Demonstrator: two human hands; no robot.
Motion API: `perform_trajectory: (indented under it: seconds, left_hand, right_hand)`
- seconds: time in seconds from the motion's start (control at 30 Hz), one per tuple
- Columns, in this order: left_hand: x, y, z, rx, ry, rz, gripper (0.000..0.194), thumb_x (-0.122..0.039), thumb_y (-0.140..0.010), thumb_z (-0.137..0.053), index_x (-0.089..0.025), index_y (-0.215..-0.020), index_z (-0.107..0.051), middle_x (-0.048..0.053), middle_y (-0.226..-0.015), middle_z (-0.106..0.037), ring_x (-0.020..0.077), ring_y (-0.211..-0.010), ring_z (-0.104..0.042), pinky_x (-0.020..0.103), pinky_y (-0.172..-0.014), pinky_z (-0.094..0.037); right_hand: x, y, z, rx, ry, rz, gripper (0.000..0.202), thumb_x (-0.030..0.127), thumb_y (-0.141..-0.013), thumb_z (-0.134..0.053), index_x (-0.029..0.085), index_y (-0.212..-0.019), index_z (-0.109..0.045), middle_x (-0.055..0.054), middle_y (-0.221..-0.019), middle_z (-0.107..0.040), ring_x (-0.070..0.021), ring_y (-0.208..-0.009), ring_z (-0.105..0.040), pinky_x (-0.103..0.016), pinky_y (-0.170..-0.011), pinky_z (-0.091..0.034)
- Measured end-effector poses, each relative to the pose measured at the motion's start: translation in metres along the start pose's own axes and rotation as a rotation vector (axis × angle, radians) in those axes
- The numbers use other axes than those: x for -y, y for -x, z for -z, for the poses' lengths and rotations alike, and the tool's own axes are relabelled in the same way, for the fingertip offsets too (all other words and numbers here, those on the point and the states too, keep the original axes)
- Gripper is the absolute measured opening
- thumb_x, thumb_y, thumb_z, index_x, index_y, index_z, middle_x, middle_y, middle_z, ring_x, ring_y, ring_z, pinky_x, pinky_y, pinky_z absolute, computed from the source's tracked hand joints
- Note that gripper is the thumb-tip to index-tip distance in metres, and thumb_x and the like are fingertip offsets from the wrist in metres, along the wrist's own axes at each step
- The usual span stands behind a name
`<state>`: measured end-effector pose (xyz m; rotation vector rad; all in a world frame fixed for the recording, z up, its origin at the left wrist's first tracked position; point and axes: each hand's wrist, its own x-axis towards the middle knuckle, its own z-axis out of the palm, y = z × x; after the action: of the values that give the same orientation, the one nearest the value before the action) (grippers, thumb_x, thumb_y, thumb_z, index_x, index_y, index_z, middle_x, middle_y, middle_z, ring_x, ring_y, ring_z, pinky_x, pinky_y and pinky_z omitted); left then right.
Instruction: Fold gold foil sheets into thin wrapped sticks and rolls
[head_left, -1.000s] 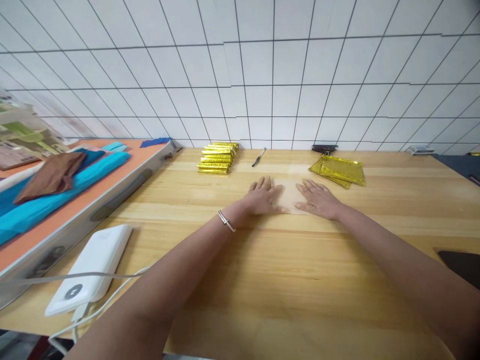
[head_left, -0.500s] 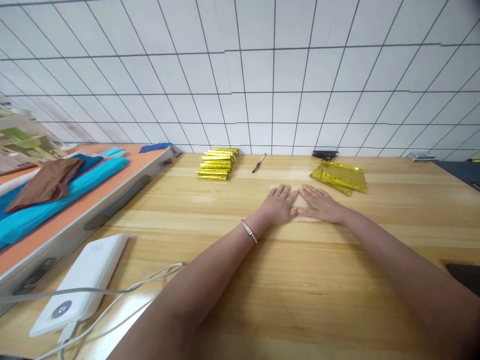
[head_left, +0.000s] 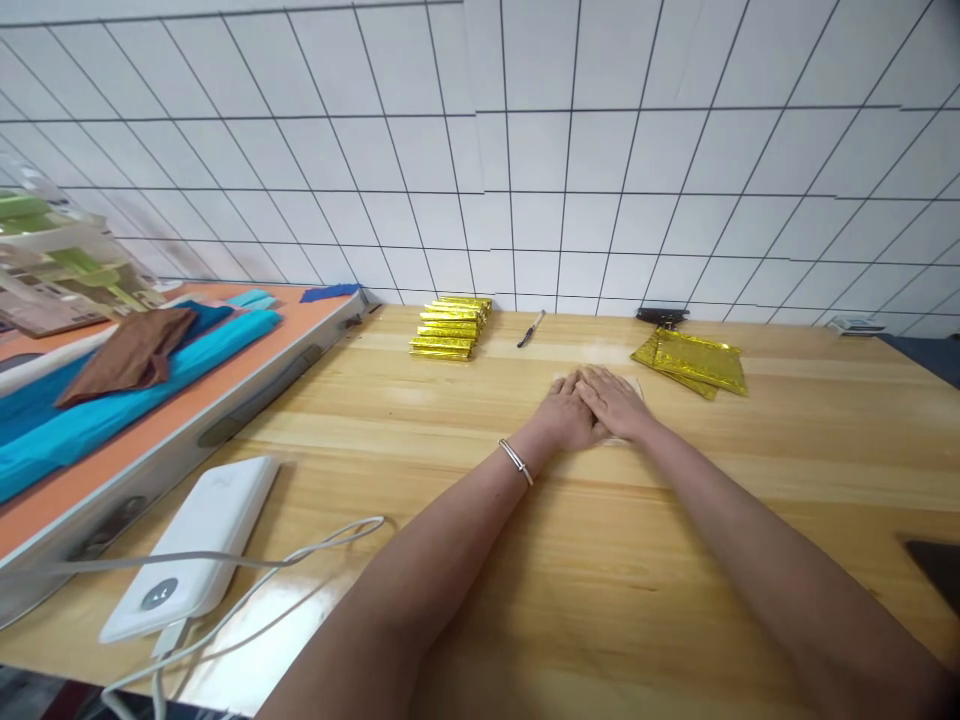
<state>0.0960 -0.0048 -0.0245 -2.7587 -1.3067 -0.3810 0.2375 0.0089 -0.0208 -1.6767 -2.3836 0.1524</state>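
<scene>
My left hand [head_left: 571,413] lies flat on a thin, clear or pale sheet [head_left: 621,441] on the wooden table [head_left: 420,440]. Its fingers are stretched out, and a silver bangle is on the wrist. My right hand [head_left: 611,400] is flat too, its fingers resting over those of my left hand. Most of the sheet is hidden under both hands. Golden, shiny flat packets [head_left: 701,362] lie to the right of the hands, and a row of folded golden pieces [head_left: 451,328] lies behind to the left. A pen [head_left: 531,329] is between them.
A black clip [head_left: 662,315] sits by the tiled wall. At left are a white power bank [head_left: 191,545] with a looped cable [head_left: 330,543] and an orange-topped raised surface [head_left: 180,415] bearing blue and brown cloths [head_left: 127,355]. A dark object [head_left: 934,570] lies at right.
My right hand has moved left, and its fingers now overlap my left hand; before, the two hands lay side by side. The view has shifted slightly, moving the background to the right.
</scene>
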Motion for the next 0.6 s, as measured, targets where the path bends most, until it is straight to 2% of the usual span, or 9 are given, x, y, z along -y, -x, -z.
perform_trajectory:
  seconds: [0.17, 0.33, 0.6]
  left_hand:
    - [0.013, 0.011, 0.005, 0.039, 0.023, -0.021, 0.09, -0.075, -0.074, -0.026, -0.013, -0.14, -0.024, 0.016, -0.145, -0.024, 0.0329, -0.134, -0.017, 0.046, -0.107, -0.011]
    - [0.029, 0.023, 0.015, 0.129, 0.043, -0.004, 0.094, -0.082, -0.068, -0.026, -0.021, -0.14, -0.023, 0.013, -0.148, -0.017, 0.0339, -0.134, -0.013, 0.047, -0.106, -0.013]
    - [0.031, 0.025, 0.019, 0.107, 0.065, -0.035, 0.094, -0.082, -0.069, -0.024, -0.021, -0.14, -0.023, 0.015, -0.147, -0.018, 0.0358, -0.134, -0.012, 0.049, -0.105, -0.012]
  right_hand:
    - [-0.014, 0.014, 0.007, 0.037, 0.072, 0.004, 0.073, 0.065, -0.085, -0.008, 0.022, -0.143, -0.019, -0.004, -0.149, -0.017, -0.0235, -0.136, -0.012, -0.044, -0.109, -0.013]
    - [-0.026, 0.029, 0.01, 0.084, 0.177, 0.032, 0.075, 0.069, -0.082, -0.014, 0.026, -0.143, -0.013, -0.005, -0.151, -0.009, -0.0254, -0.137, -0.006, -0.046, -0.108, -0.012]
    - [-0.039, 0.058, 0.02, 0.138, 0.19, 0.099, 0.08, 0.071, -0.079, -0.025, 0.027, -0.144, -0.008, -0.005, -0.151, -0.001, -0.028, -0.136, -0.001, -0.047, -0.108, -0.012]
